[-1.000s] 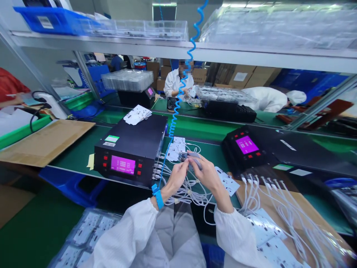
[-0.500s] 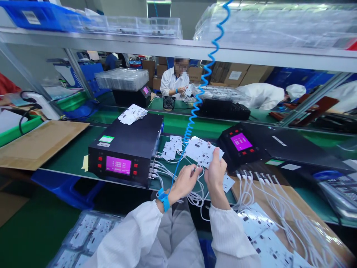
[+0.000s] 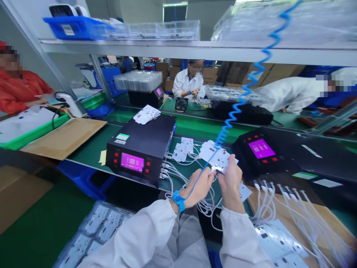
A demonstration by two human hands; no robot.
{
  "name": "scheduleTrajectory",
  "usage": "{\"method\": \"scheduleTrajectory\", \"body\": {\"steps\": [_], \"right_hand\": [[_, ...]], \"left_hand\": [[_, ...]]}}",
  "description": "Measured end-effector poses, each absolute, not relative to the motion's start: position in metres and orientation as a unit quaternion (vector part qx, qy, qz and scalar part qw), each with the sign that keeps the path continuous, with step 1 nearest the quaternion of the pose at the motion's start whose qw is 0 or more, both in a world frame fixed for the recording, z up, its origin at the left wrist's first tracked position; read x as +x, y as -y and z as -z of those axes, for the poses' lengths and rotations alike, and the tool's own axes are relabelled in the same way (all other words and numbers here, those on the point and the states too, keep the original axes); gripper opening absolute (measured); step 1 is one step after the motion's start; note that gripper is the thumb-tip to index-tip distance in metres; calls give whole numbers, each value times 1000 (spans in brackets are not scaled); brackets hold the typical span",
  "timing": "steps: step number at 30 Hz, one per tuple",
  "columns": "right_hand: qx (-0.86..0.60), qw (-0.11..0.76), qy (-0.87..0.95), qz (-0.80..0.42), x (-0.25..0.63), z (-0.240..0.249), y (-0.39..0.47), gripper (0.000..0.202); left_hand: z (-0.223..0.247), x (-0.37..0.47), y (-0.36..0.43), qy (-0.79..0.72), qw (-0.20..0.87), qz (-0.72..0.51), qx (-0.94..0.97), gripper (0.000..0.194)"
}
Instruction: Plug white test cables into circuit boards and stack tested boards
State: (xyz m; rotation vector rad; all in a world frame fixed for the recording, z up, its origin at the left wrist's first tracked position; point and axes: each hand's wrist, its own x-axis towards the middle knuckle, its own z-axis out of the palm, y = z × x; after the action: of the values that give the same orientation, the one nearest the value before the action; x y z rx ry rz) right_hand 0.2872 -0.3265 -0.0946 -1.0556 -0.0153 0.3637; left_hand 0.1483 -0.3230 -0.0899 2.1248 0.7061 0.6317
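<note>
My right hand [image 3: 232, 181] grips white circuit boards [image 3: 220, 158] by their right edge, with the thumb on top; how many are stacked I cannot tell. At the near edge of the boards, my left hand [image 3: 198, 187] pinches the plug of a white cable [image 3: 214, 169]. Whether the plug sits in the board's socket is too small to tell. A blue wrist strap [image 3: 178, 201] circles my left wrist, tied to a coiled blue cord [image 3: 237, 106]. More white boards [image 3: 180, 152] with cables lie just left of my hands.
A black test box [image 3: 145, 139] with a lit pink screen stands at left, boards on top. Another black box [image 3: 242, 149] stands at right, with white cables [image 3: 267, 197] in front. Trays of boards [image 3: 95, 227] sit low left. An overhead shelf [image 3: 178, 46] spans the bench; co-workers sit beyond.
The view has turned left, so everything appears shifted right, and a person in red shows at the far left. My left hand has brought the cable plug against the boards' near edge.
</note>
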Motion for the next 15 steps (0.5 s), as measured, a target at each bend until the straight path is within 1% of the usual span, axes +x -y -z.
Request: {"method": "scheduleTrajectory", "body": {"steps": [2,7,15], "right_hand": [[-500,846,8,-185,291,96,325,36],[-482,847,-46,-221,289,90,318,22],[-491,829,-38,-265,296,93,304,21]], "left_hand": [[93,150,321,-280,382,-249,845,30],[101,153,314,-280,364,-256,851,33],[110,160,304,-294,370,-264,841,34]]}}
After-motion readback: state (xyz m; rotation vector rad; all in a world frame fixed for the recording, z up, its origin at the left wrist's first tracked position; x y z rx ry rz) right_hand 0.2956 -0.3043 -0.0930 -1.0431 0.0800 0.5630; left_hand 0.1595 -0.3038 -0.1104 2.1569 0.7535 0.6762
